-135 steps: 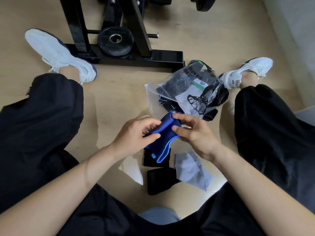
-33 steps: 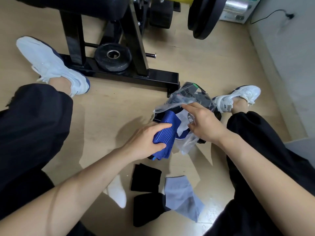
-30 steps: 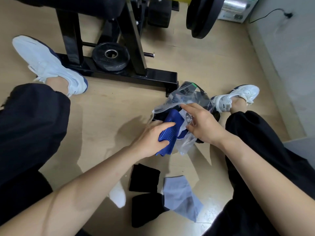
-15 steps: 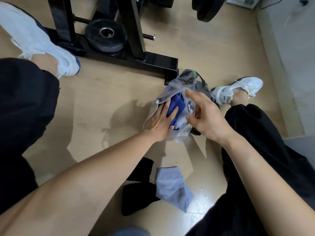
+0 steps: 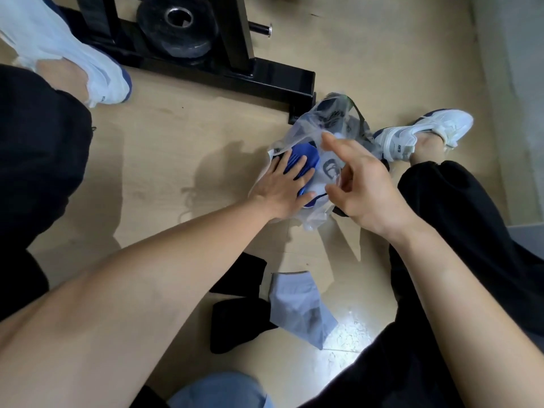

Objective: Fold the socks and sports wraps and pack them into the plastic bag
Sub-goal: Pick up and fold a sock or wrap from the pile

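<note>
Hand [image 5: 281, 188] (left) flat on blue sock [image 5: 306, 152].

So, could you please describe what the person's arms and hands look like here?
The left forearm and right forearm are bare to the frame's edge, with no sleeve showing. The left-hand grip and right-hand grip wear no gloves, and no watch, bracelet or ring shows on either.

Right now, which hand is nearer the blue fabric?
Left. The left hand presses on the blue fabric in the plastic bag; the right hand grips the bag's edge beside it.
</note>
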`<state>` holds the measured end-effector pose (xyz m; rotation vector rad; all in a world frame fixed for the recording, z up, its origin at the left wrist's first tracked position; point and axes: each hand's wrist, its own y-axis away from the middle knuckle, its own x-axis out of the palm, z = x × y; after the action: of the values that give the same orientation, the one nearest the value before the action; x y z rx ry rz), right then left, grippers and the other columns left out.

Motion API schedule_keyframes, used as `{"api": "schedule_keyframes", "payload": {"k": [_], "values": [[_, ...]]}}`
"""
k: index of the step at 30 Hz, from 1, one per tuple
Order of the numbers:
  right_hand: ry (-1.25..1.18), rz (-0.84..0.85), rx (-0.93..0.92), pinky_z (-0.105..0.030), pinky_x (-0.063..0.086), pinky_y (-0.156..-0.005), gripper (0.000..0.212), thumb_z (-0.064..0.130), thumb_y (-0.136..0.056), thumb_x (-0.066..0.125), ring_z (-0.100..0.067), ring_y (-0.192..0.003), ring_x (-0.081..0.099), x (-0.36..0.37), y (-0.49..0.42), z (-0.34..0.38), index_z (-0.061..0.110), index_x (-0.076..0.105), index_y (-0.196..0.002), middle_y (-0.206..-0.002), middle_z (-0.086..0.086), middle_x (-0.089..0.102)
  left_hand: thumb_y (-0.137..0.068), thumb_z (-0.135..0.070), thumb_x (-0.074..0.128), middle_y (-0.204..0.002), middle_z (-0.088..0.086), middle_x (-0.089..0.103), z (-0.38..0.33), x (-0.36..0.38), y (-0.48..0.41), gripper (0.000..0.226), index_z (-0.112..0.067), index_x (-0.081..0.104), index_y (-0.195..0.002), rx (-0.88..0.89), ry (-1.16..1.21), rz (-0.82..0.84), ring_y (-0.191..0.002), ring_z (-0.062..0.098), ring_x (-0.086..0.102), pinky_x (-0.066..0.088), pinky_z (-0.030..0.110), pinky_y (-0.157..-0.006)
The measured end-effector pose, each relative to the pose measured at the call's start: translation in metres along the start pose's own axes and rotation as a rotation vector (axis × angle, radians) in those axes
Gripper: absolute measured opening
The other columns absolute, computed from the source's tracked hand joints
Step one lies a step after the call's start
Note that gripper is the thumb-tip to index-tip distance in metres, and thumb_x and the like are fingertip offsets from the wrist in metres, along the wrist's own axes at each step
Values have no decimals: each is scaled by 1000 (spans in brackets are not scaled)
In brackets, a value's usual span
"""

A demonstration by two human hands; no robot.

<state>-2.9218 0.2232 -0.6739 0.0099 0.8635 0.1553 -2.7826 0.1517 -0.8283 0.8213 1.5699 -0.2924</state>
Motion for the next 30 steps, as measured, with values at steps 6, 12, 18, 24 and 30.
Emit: {"api": "schedule_keyframes", "payload": {"k": [6,12,18,24,30], "values": [[24,-3,-15,-18,39,-95,79,-10,-82,60,11,-85,45,5,0,3,15,36,-152,-145,6,46,-100,-61,18,-170,6,-7,-7,-15,-25,71,-26,10,-162,-60,65,92,-153,38,-17,-5,54,-124],[57,-4,-61,-14,41,-98,73,-12,-80,62,-11,-113,53,15,3,-2,9,43,-148,-138,-4,51,-104,-56,26,-170,4,1,10,-5,-3,63,-26,21,-160,22,166,16,-156,33,-10,-3,50,-125],[50,61,-52,-38,54,-79,62,0,-84,71,-19,-79,58,24,15,-4,16,53,-141,-122,0,54,-96,-24,57,-112,8,66,35,25,91,25,-10,68,-113,200,379,-467,-108,30,59,50,44,-91],[90,15,-103,-38,56,-77,42,4,-84,73,-17,-78,58,20,30,-1,15,67,-125,-112,-3,57,-87,-40,67,-105,4,59,36,51,134,33,-16,65,-109,235,218,-53,-104,26,55,52,41,-80],[89,71,-122,-32,52,-66,26,11,-82,76,-15,-65,57,34,42,10,14,72,-107,-86,3,56,-85,-54,71,-128,3,55,36,74,140,62,-22,55,-135,104,5,276,-124,25,50,43,38,-96]]}}
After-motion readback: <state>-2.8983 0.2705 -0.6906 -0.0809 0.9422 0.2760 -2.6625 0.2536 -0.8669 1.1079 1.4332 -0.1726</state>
